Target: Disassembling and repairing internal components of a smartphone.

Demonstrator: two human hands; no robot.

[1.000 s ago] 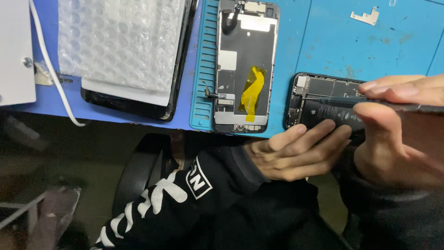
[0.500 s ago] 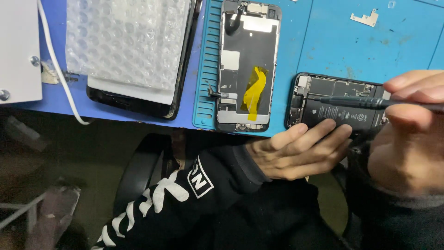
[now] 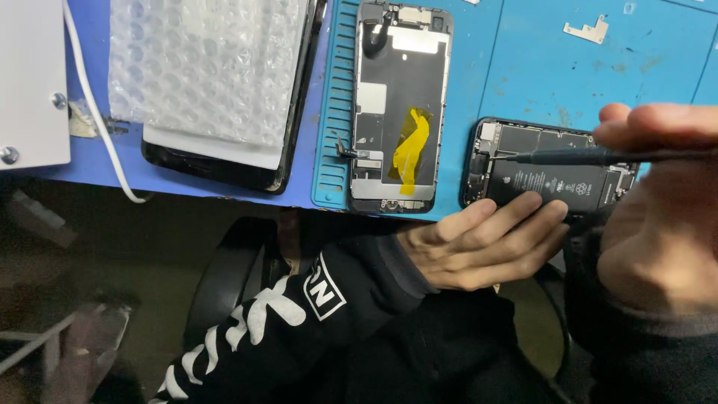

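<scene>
An opened phone body with its black battery showing lies on the blue work mat near the table's front edge. My left hand rests against the phone's near edge, fingers together and pressing on it. My right hand grips a thin black screwdriver; its tip touches the phone's inside near the upper left corner. A detached screen panel with a strip of yellow tape lies face down on the mat to the left.
A dark device under bubble wrap lies further left on the blue table. A white box and a white cable sit at the far left. A small metal bracket lies on the mat at the back.
My right hand has shifted the screwdriver, so its tip now sits at the phone's upper left corner. My left hand stays at the phone's edge.
</scene>
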